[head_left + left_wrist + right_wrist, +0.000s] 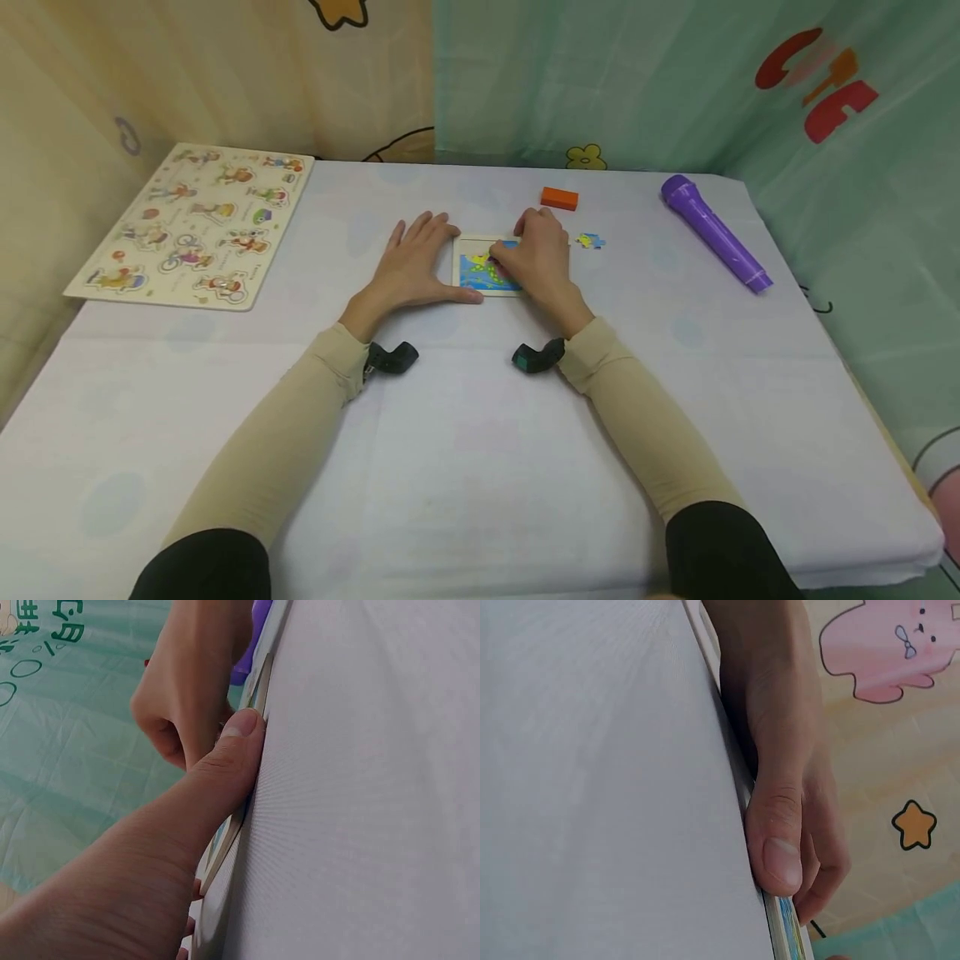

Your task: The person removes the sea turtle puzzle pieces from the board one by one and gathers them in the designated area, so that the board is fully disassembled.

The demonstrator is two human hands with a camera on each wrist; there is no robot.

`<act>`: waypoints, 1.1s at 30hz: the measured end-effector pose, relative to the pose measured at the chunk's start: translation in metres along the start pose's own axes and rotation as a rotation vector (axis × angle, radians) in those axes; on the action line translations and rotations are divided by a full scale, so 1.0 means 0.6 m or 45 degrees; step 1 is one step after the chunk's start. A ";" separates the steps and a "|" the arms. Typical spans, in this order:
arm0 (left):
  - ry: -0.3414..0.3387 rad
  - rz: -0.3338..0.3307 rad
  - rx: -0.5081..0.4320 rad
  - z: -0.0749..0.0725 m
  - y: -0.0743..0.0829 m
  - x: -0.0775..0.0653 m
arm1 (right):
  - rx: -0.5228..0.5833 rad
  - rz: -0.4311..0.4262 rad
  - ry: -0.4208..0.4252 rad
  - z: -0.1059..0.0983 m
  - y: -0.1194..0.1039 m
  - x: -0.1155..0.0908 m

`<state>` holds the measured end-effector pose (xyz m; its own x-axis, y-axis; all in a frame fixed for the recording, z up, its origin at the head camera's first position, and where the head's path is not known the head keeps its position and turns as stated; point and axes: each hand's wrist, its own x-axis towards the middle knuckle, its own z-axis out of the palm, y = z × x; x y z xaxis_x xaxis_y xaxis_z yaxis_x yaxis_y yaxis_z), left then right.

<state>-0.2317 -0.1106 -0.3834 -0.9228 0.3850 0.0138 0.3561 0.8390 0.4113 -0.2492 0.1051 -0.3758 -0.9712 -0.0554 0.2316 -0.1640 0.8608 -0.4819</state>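
Note:
A small framed jigsaw puzzle [480, 272], with a blue, yellow and green picture, lies flat on the table between both hands. My left hand [415, 265] is spread at its left side, the fingers near the upper corner and the thumb along the lower edge. In the right wrist view, that left thumb [780, 859] rests against the frame's side. My right hand [543, 254] is over the puzzle's right part with bent fingers, its thumb on the picture; whatever lies under the fingertips is hidden. A loose blue-and-yellow puzzle piece [590, 241] lies just right of this hand.
An orange block [559, 198] lies behind the right hand. A purple microphone-shaped stick [716, 233] lies at the right. A large cream board with animal pictures [202, 225] sits at the back left. Curtains [600, 83] hang beyond the white-covered table [465, 467].

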 end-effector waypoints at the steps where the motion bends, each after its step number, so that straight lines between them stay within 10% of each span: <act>1: 0.000 -0.001 -0.002 0.000 -0.001 0.000 | -0.026 -0.009 0.008 0.002 -0.001 0.000; 15: 0.005 0.006 0.002 0.001 -0.001 0.000 | 0.010 -0.185 0.169 0.007 0.021 0.002; 33: -0.006 -0.014 0.004 0.002 -0.001 0.000 | 0.365 -0.128 -0.102 -0.004 0.050 0.015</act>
<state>-0.2318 -0.1109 -0.3846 -0.9260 0.3776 0.0051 0.3466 0.8445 0.4083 -0.2625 0.1318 -0.3864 -0.9564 -0.1821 0.2284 -0.2906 0.6720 -0.6812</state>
